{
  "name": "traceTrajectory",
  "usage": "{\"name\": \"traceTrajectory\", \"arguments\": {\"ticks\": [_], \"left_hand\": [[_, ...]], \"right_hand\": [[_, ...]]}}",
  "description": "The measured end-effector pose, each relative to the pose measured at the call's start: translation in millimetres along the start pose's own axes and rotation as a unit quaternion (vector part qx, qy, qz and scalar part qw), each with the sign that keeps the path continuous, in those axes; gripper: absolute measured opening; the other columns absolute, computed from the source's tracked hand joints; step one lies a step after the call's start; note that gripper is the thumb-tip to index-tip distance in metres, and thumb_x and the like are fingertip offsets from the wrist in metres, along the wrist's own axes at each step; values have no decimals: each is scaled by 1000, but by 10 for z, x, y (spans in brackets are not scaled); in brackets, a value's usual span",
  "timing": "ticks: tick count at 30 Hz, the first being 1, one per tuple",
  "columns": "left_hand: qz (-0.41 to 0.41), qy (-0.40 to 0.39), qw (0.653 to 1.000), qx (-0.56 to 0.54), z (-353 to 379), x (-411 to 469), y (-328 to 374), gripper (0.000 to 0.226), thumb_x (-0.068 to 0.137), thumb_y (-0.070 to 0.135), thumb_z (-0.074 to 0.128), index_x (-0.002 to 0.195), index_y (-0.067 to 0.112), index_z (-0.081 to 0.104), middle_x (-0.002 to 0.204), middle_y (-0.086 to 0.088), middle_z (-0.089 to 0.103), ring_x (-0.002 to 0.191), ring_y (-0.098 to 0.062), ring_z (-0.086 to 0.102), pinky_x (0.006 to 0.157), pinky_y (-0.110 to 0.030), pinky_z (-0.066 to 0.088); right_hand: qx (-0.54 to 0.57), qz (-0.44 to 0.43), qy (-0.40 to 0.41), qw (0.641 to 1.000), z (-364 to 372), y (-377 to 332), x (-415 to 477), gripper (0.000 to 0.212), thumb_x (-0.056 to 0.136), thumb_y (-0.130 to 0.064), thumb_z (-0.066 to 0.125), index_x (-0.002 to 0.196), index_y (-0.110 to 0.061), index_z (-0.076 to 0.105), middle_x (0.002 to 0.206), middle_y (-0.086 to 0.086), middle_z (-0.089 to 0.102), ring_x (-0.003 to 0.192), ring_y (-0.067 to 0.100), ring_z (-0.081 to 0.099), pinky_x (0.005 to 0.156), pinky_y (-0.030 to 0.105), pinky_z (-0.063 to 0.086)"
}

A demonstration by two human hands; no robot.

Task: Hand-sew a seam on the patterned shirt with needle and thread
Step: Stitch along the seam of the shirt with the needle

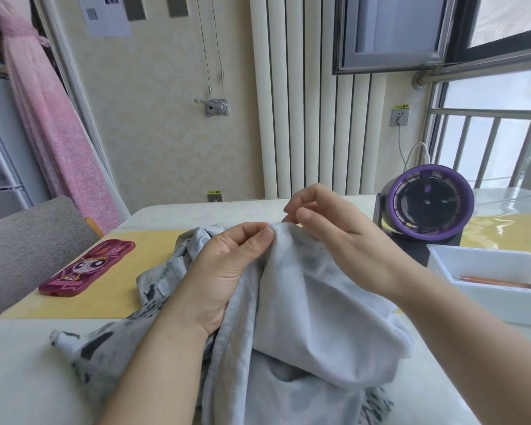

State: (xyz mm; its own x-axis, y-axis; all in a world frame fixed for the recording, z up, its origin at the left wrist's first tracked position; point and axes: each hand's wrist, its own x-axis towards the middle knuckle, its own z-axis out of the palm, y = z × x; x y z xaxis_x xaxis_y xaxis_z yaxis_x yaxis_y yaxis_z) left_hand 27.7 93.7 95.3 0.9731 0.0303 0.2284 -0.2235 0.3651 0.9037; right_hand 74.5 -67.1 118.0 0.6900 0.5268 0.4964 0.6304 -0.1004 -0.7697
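Note:
The patterned shirt (304, 317), pale grey with black marks, lies bunched on the table and is lifted at its top edge. My left hand (227, 271) pinches that raised edge between thumb and forefinger. Just to its right, my right hand (328, 228) holds its thumb and fingertips together at the same edge. The needle and the thread are too small to make out; a needle may sit between the right fingertips, but I cannot tell.
A pink phone case (88, 266) lies on the yellow mat (129, 240) at left. A purple desk fan (426, 204) stands at back right, a white tray (491, 277) in front of it. A grey chair (25, 240) is at far left.

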Motion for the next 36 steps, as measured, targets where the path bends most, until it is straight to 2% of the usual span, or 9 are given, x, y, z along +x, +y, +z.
{"name": "traceTrajectory", "arguments": {"ticks": [5,8,11,15,19,23,25,30,36], "left_hand": [[3,25,999,37,-39,56,-76,20,70,24,67,84,11,73,90,-12,72,90,-22,66,84,-30,52],[5,36,997,68,-27,82,-107,23,68,24,66,86,11,71,88,-9,73,89,-19,66,87,-28,51],[13,60,989,132,-30,96,-136,18,79,18,64,91,7,70,88,-5,74,89,-12,67,85,-21,52],[43,122,966,223,-79,113,-171,8,86,15,65,86,8,70,77,3,73,74,2,65,67,-7,47],[70,179,933,306,-154,132,-204,11,85,20,68,74,22,67,70,11,70,66,7,62,64,-5,45],[85,197,912,351,-191,149,-210,9,86,21,67,77,23,67,76,7,71,68,4,62,65,-7,45],[91,200,909,355,-198,147,-204,11,86,19,66,76,23,66,76,6,70,67,3,61,64,-8,45],[102,186,918,335,-166,135,-164,8,87,16,65,81,21,66,80,4,70,73,1,63,65,-6,45],[103,127,947,278,-76,105,-143,5,86,13,66,82,17,67,74,5,72,75,-1,67,67,-8,48]], "right_hand": [[-72,-91,-18,993,92,-17,-23,9,88,-21,60,97,-18,60,93,-6,63,73,31,60,64,40,50],[-124,-102,20,987,127,63,4,3,85,-22,62,86,-21,65,90,3,65,82,26,61,73,45,50],[-65,-37,30,997,118,74,22,7,83,-15,70,77,-16,67,88,0,66,79,21,64,75,43,52],[-63,15,78,995,23,21,40,12,79,-18,74,69,-22,69,90,-9,65,69,0,55,63,11,39],[130,42,145,980,-72,-112,70,11,83,-18,65,74,-15,60,83,-3,73,88,14,68,83,26,53],[547,104,-73,827,-141,-270,31,6,89,-14,49,88,-10,54,57,-1,48,48,10,53,73,37,59],[555,150,-211,791,-164,-270,5,9,93,-12,45,93,-9,54,56,-4,31,41,6,32,70,36,59],[111,202,-68,971,76,-74,-17,15,96,-16,51,88,-6,60,49,-9,32,41,7,33,74,50,58],[-45,125,22,991,248,96,-13,24,78,-39,70,83,-15,66,41,-12,40,46,9,41,65,48,56]]}}
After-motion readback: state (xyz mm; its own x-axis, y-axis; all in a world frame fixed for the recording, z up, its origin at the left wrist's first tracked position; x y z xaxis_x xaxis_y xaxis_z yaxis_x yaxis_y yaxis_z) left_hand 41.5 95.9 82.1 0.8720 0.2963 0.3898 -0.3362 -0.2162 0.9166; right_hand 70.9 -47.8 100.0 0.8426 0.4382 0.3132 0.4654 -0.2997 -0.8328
